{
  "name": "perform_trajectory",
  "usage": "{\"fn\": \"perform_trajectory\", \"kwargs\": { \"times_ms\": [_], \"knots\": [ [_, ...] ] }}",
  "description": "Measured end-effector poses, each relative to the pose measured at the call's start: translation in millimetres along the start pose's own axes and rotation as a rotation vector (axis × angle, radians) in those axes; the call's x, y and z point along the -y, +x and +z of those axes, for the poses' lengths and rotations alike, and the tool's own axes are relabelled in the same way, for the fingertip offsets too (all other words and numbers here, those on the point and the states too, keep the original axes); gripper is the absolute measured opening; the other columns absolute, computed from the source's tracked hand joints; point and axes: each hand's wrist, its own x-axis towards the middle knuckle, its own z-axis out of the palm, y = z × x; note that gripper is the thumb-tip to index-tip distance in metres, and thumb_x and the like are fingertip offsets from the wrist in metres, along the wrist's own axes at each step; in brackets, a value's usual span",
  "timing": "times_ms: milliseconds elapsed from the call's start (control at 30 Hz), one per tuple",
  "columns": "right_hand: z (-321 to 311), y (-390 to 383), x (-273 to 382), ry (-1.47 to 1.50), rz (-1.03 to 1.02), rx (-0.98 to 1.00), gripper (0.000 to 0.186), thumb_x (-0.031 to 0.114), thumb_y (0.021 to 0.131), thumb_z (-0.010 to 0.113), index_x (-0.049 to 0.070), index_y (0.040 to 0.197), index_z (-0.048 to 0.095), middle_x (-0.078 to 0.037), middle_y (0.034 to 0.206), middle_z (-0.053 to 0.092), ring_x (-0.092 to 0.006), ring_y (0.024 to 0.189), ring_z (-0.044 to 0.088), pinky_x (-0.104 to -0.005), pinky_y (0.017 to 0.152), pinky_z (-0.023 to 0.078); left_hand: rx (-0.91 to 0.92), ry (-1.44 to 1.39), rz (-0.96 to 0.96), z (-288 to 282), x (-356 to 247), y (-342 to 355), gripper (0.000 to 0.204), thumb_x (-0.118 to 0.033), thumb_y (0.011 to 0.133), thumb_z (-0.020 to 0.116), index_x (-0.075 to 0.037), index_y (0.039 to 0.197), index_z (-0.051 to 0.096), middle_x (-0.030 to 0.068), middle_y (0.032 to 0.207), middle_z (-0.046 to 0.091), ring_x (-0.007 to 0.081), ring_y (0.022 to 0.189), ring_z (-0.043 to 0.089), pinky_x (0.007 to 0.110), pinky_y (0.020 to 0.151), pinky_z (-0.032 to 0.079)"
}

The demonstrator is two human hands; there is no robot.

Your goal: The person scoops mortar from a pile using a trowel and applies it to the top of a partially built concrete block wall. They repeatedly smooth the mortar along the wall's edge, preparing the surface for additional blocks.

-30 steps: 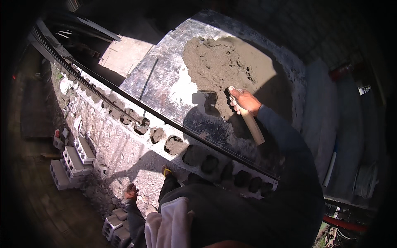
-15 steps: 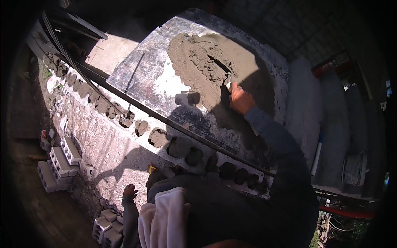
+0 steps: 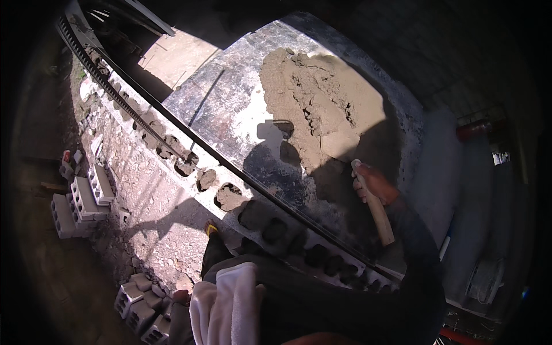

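My right hand (image 3: pixel 374 185) is closed around the wooden handle (image 3: pixel 381 224) of a tool at the lower edge of a mortar spread (image 3: pixel 293 103) on a scuffed metal-like board (image 3: pixel 218 115). The tool's working end is hard to make out against the mortar, which is rough on the left and smoother on the right. Along the board's near side runs a row of block cavities (image 3: pixel 227 198), many filled with mortar, with a dark rail (image 3: pixel 190 135) above them. My left hand (image 3: pixel 181 296) hangs low beside a pale cloth (image 3: pixel 224 299), its fingers mostly hidden.
Hollow concrete blocks are stacked at left (image 3: pixel 80 207) and lower left (image 3: pixel 138 310) on rubbly ground (image 3: pixel 144 241). A long ribbed bar (image 3: pixel 98 80) lies along the block row. My yellow-strapped foot (image 3: pixel 211 228) is below it. Grey slabs (image 3: pixel 437 149) and a red object (image 3: pixel 468 130) are at right.
My right hand has moved down and right with the tool, and a smoother patch shows in the mortar behind it. My left hand has dropped lower, out of clear sight.
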Motion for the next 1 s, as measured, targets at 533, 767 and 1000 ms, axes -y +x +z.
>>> {"fn": "perform_trajectory", "kwargs": {
  "times_ms": [533, 767, 1000],
  "knots": [
    [26, 86, 80, 0.243, -0.411, 0.271, 0.029, 0.037, 0.103, 0.052, 0.008, 0.105, 0.051, 0.000, 0.075, 0.051, -0.0084, 0.052, 0.047, -0.0259, 0.044, 0.041, -0.067, -0.004, 0.453, 15, -107, 8, 0.047, -0.023, 0.094, 0.061, -0.009, 0.137, 0.051, 0.0060, 0.106, 0.064, 0.0225, 0.080, 0.066, 0.040, 0.061, 0.050],
    [51, 98, 19, -1.183, -0.766, -0.731, 0.037, 0.027, 0.094, 0.057, -0.007, 0.110, 0.053, -0.030, 0.081, 0.066, -0.0475, 0.075, 0.066, -0.0537, 0.069, 0.054, 0.073, -0.038, 0.378, 34, -148, 28, 0.054, -0.028, 0.092, 0.064, -0.014, 0.141, 0.047, 0.0053, 0.123, 0.061, 0.0255, 0.094, 0.067, 0.043, 0.071, 0.050],
    [5, -30, 1, -0.580, -0.404, -0.398, 0.033, 0.032, 0.099, 0.055, 0.003, 0.112, 0.049, -0.016, 0.081, 0.061, -0.0257, 0.059, 0.061, -0.0414, 0.054, 0.051, 0.049, -0.019, 0.210, 17, -86, 48, 0.044, -0.031, 0.091, 0.062, -0.012, 0.131, 0.054, 0.0047, 0.111, 0.064, 0.0222, 0.088, 0.065, 0.040, 0.072, 0.051]
  ]
}}
